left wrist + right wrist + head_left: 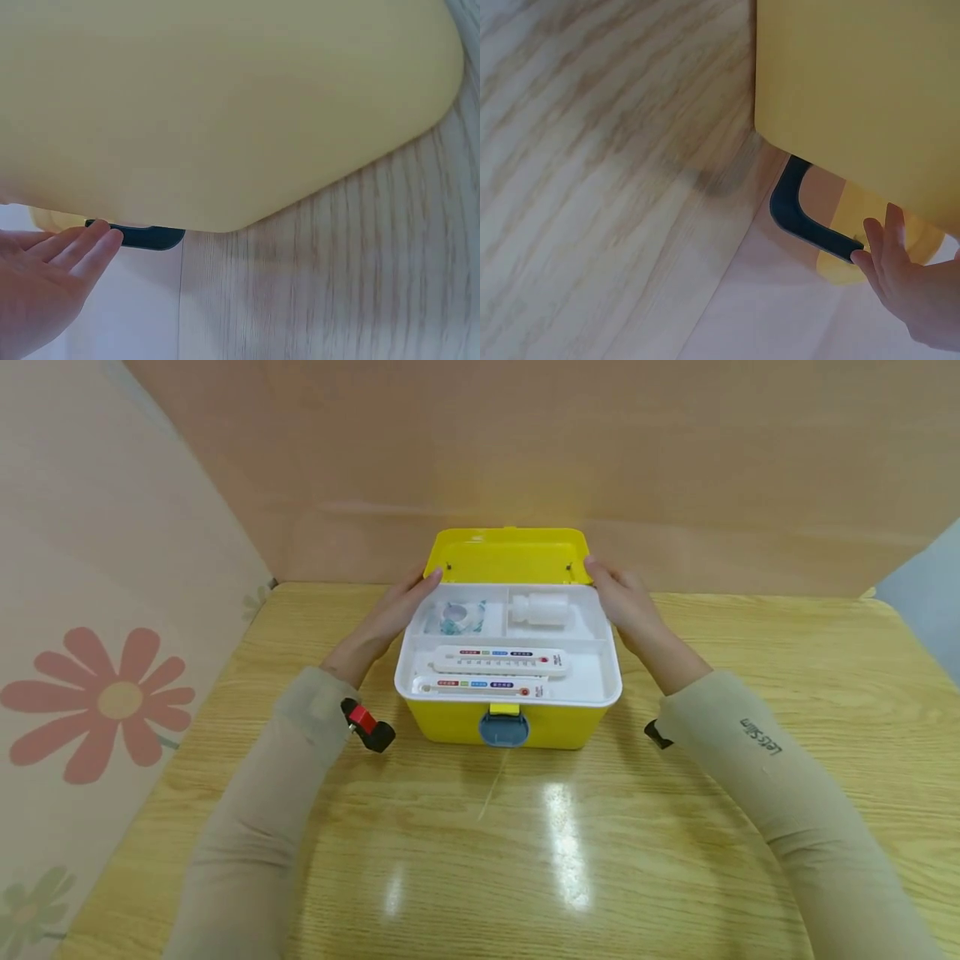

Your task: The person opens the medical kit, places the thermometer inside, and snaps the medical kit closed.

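Note:
A yellow box [507, 727] with a white tray [592, 672] stands on the table, its yellow lid [510, 560] raised. My left hand [393, 610] holds the lid's left edge, thumb in front, fingers behind; in the left wrist view these fingers [90, 251] reach the dark handle [154, 237]. At the lid's right edge, my right hand [626, 606] grips likewise, its fingertips by the handle [802, 214] in the right wrist view. Two thermometers [502, 660] lie in the front compartment. Behind them are a clear packet [455, 617], left, and a white bottle [540, 609], right.
A blue-grey latch [504, 730] hangs on the box front. Close behind the box rises a tan wall [525, 452]. A flower-patterned panel [112, 568] borders the wooden table [637, 860] at left.

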Motion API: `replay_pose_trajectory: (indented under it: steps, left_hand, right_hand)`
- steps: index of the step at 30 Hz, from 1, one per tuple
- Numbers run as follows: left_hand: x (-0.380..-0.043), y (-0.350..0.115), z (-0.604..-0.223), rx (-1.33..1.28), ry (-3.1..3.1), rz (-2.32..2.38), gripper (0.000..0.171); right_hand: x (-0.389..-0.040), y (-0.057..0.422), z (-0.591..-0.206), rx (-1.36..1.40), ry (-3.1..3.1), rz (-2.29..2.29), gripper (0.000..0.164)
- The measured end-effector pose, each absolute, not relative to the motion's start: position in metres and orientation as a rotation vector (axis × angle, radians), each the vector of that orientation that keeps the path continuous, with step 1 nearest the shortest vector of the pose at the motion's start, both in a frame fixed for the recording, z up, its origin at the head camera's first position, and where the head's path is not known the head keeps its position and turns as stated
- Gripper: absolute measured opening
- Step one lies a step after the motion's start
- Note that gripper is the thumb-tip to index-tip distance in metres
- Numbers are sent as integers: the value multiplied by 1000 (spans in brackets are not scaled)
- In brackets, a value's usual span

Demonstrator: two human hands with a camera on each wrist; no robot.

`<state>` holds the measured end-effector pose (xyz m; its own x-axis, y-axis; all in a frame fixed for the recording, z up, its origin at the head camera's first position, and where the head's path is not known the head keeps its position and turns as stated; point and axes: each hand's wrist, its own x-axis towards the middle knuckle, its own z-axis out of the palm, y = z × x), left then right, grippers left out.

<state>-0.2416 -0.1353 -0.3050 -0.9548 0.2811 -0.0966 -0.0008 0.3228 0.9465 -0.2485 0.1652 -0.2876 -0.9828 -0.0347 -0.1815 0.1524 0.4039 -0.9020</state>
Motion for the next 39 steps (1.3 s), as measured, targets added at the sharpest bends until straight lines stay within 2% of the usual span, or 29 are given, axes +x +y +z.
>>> replay_pose_trajectory:
  steps: [8, 16, 31, 39]
  left_hand:
    - [-240, -137, -304, 211, 2346, 1719, 65]
    - [-241, -136, -302, 250, 2319, 1815, 65]
    - [-245, -136, -301, 268, 2547, 1748, 76]
    - [-246, -137, -300, 378, 2522, 1835, 75]
  right_hand:
    - [-249, 161, -289, 102, 2444, -1699, 65]
    - [-249, 158, -292, -122, 2418, -1932, 56]
    - [-252, 158, -295, -309, 2454, -2090, 73]
    - [-252, 157, -295, -388, 2473, -2144, 76]
